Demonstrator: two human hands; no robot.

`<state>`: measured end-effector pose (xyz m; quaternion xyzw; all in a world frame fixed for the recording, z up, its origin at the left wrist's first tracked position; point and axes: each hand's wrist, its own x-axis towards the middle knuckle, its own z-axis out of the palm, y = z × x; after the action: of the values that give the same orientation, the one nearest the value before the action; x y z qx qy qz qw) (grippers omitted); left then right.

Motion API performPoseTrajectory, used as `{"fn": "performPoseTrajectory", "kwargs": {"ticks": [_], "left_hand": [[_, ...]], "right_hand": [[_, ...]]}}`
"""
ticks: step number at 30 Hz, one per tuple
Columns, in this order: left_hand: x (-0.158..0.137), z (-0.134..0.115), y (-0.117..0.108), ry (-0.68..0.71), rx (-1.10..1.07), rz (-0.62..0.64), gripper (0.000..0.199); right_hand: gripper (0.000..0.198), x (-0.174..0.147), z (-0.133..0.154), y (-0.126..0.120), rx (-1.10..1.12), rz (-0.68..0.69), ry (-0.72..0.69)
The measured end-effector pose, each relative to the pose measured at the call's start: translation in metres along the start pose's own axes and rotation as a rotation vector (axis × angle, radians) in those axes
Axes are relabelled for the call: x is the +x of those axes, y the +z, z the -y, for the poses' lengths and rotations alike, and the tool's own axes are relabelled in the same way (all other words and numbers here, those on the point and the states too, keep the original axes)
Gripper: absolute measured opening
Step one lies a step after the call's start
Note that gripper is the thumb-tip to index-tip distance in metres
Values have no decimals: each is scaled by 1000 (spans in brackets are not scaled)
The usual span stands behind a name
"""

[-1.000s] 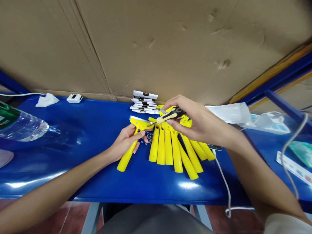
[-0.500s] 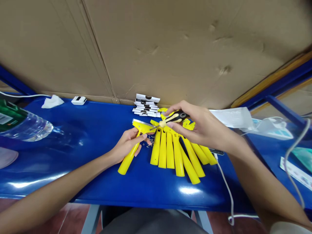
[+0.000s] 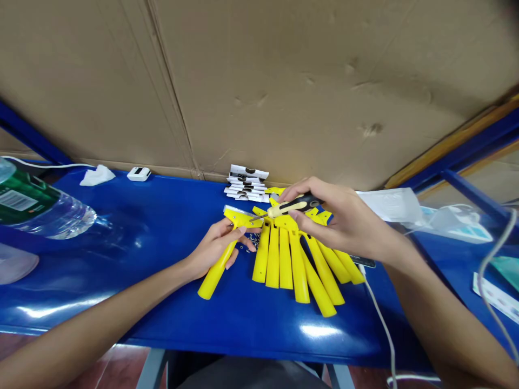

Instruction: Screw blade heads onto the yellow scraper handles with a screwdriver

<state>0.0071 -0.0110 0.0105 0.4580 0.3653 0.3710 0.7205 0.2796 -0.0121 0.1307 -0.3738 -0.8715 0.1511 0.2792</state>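
My left hand (image 3: 217,246) is closed round the neck of a yellow scraper (image 3: 215,273), whose wide head carries a pale metal strip along its top edge. In my right hand (image 3: 336,216) is a screwdriver (image 3: 290,207) with a cream and black handle. Its shaft points left, and the tip meets the right part of the scraper's head. Several more yellow scrapers (image 3: 285,259) lie fanned out side by side under and beside my right hand, their heads partly hidden by it. Small metal screws or nuts (image 3: 252,239) are scattered just right of my left fingers.
Folded white paper packets (image 3: 247,183) are stacked against the cardboard wall (image 3: 284,81). A large water bottle (image 3: 44,202) lies on the left of the blue table (image 3: 154,324). A white device (image 3: 139,173) and crumpled tissue (image 3: 97,175) sit at the back. A white cable (image 3: 381,319) hangs over the front edge.
The whole scene sits slightly lower and further right in view. My hands keep their grips, and the screwdriver's tip stays at the scraper's head with its handle tilted a little differently.
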Motion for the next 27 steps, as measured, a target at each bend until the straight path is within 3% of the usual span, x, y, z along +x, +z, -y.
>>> {"fn": "performPoseTrajectory", "kwargs": {"ticks": [6, 15, 21, 27], "left_hand": [[-2, 1, 2, -40, -39, 28, 45], [-3, 6, 2, -68, -32, 65, 41], [-1, 10, 0, -30, 6, 85, 48], [-1, 11, 0, -11, 14, 52, 46]], "right_hand": [[20, 2, 5, 6, 73, -55, -27], [20, 3, 4, 14, 61, -1, -45], [23, 1, 7, 19, -8, 13, 35], [27, -1, 17, 21, 16, 83, -20]]}}
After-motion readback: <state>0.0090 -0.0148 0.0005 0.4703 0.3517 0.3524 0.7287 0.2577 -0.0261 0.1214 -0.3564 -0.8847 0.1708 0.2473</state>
